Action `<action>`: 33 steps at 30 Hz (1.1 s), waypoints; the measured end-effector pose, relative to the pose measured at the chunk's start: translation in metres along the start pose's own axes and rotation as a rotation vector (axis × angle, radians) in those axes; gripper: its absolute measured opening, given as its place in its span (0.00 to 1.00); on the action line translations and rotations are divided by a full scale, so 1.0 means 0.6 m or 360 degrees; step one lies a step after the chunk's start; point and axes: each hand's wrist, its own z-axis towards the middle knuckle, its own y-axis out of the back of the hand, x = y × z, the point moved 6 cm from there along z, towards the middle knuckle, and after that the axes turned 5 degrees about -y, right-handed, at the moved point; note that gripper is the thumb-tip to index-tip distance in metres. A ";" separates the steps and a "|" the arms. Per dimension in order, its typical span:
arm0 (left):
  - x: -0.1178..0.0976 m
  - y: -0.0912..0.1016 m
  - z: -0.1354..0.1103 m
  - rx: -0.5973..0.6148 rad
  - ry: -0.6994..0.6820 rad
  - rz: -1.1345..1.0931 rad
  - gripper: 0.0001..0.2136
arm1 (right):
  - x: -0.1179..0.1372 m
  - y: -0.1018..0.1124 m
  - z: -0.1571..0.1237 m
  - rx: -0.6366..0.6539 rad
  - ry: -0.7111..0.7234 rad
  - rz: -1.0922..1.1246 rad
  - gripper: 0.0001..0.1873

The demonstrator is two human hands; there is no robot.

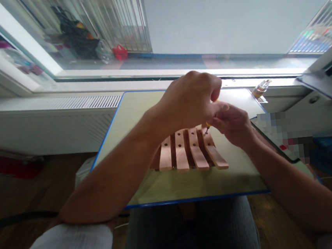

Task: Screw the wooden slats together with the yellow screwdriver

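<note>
Your left grip is closed around the top of a yellow-handled screwdriver, your right grip pinching lower down — the tip apparently at the upper hole of the rightmost wooden slat, on the counter. Best kept in line with the hole, pressed firmly, turned slowly — right fingers steadying.
</note>
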 end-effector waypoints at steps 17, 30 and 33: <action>-0.004 0.006 -0.002 0.0085 -0.0130 -0.0286 0.18 | 0.034 -0.001 -0.005 0.0192 0.0005 0.0154 0.14; 0.001 -0.001 0.000 -0.0006 -0.0106 -0.0090 0.15 | 0.005 0.012 0.000 -0.0008 0.0129 -0.0082 0.18; 0.003 0.002 0.000 -0.0007 0.0017 0.0028 0.13 | 0.005 0.013 -0.002 -0.0040 0.0137 -0.0152 0.20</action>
